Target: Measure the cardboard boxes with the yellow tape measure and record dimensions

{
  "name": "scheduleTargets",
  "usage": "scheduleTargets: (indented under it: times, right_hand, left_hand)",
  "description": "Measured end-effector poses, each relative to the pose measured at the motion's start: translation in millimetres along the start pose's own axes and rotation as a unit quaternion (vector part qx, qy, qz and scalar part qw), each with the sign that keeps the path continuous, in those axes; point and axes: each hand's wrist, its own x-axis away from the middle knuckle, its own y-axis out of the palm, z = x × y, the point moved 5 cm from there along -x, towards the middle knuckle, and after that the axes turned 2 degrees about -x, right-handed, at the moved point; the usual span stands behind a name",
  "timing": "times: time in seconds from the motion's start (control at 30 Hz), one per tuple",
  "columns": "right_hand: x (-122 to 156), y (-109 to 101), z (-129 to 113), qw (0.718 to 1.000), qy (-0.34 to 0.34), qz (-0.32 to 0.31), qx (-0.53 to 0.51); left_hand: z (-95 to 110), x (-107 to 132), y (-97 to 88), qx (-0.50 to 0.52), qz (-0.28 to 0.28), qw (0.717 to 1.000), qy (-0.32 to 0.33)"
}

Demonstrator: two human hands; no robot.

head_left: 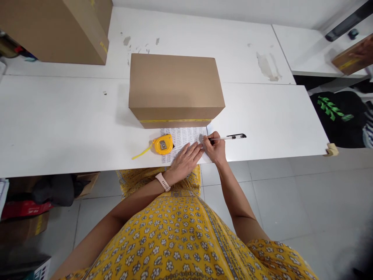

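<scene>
My right hand [215, 148] is closed around a black-and-clear pen [233, 137], its tip down at the right side of a sheet of paper [183, 135] covered in rows of small writing. Flat on the lower part of that sheet rests my left hand [187, 158], fingers stretched out and holding nothing. A yellow tape measure [163, 144] lies on the paper's left side, its strap trailing onto the table. Just beyond the paper stands a closed brown cardboard box [176, 83] with a yellow strip along its near face. The writing is too small to read.
A larger cardboard box [67, 35] stands at the back left of the white table [64, 116]. At the far right, a person's hand [365, 50] is by a small box [351, 58]. A tape roll [331, 149] sits at the table's right corner.
</scene>
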Motion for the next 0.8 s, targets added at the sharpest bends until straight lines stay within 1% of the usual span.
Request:
scheduleTargets:
  times: [0.37,0.53,0.8]
  right_hand:
    - [-1.5,0.6,0.7,1.000,-0.004,-0.002,0.008]
    - [-1.8,0.4,1.9,1.000,-0.006,-0.004,0.013]
    - [-1.2,0.0,-0.8,1.000,0.009,-0.005,0.010]
  left_hand:
    - [0.4,-0.4,-2.1,-0.011,0.001,1.000,0.005]
    - [0.1,-0.1,-1.6,0.002,0.003,1.000,0.001]
    - [0.3,-0.1,-1.4,-0.004,0.002,1.000,0.004]
